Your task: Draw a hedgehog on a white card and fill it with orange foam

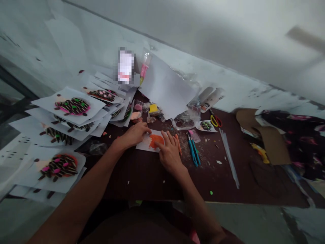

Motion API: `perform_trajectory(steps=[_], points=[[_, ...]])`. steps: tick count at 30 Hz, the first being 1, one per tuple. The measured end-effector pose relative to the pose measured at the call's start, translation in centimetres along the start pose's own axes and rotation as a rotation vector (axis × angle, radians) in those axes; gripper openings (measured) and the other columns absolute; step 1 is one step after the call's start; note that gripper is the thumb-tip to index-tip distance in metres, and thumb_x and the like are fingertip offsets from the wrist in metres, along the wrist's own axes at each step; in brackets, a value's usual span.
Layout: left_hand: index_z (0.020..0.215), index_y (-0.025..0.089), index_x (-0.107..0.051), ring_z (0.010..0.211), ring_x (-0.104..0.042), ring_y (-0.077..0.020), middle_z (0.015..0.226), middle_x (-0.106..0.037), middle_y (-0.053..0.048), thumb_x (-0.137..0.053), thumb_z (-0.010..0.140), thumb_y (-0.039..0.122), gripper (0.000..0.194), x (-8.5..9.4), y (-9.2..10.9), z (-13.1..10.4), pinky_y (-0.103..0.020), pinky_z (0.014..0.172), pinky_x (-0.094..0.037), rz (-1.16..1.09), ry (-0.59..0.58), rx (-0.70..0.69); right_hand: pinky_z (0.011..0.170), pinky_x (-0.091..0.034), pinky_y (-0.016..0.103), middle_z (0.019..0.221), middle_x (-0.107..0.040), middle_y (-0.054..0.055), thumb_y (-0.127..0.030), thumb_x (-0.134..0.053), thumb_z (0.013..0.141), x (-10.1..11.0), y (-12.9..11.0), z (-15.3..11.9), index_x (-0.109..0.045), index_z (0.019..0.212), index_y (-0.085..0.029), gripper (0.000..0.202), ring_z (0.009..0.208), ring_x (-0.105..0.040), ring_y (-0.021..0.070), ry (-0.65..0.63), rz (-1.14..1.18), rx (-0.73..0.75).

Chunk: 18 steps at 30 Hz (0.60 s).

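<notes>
A small white paper card (142,145) lies on the dark table with a flat patch of orange modelling clay (157,138) spread on it. My left hand (137,133) is at the card's upper left corner, its fingers bent together and holding that edge. My right hand (170,151) lies over the card's right side with fingers apart, a fingertip pressing on the orange clay. Just right of that hand is an orange stick (178,145), perhaps more clay. Farther right rest blue-handled scissors (193,150).
Stacked sheets with clay hedgehogs (73,105) fill the left side. A blurred-out screen (125,67), a large white sheet (167,86), and yellow clay (153,108) are behind. Right are red-and-yellow scissors (215,120), clear strips (229,159), and cardboard (273,142).
</notes>
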<state>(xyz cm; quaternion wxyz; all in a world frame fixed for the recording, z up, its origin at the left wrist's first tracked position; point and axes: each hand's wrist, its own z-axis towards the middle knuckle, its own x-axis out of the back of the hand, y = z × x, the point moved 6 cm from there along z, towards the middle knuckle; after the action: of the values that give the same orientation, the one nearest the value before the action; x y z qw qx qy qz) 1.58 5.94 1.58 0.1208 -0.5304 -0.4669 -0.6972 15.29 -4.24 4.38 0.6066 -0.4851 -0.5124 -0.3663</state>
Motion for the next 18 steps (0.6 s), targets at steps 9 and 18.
perform_trajectory(steps=[9, 18], points=[[0.106, 0.019, -0.077, 0.1, -0.062, -0.0201, 0.103, -0.07, -0.007, -0.047, 0.079, -0.001, 0.046, -0.3, -0.6, 0.2, -0.031, 0.091, -0.047, -0.039, 0.017, -0.047, 0.121, -0.019, 0.052, 0.161, -0.034, 0.017, -0.018, -0.056, 0.091, -0.5, -2.2, 0.1, -0.065, 0.128, -0.016, 0.038, 0.152, -0.022, 0.0349, 0.004, -0.01, -0.046], [0.104, 0.021, -0.078, 0.094, -0.062, -0.0184, 0.1, -0.071, -0.006, -0.049, 0.077, -0.001, 0.045, -0.8, -1.2, 0.5, -0.029, 0.085, -0.048, -0.05, 0.062, -0.081, 0.121, -0.019, 0.053, 0.161, -0.035, 0.018, -0.02, -0.055, 0.092, -1.2, -3.0, 0.6, -0.065, 0.128, -0.014, 0.037, 0.152, -0.021, 0.0352, 0.046, -0.015, -0.085]])
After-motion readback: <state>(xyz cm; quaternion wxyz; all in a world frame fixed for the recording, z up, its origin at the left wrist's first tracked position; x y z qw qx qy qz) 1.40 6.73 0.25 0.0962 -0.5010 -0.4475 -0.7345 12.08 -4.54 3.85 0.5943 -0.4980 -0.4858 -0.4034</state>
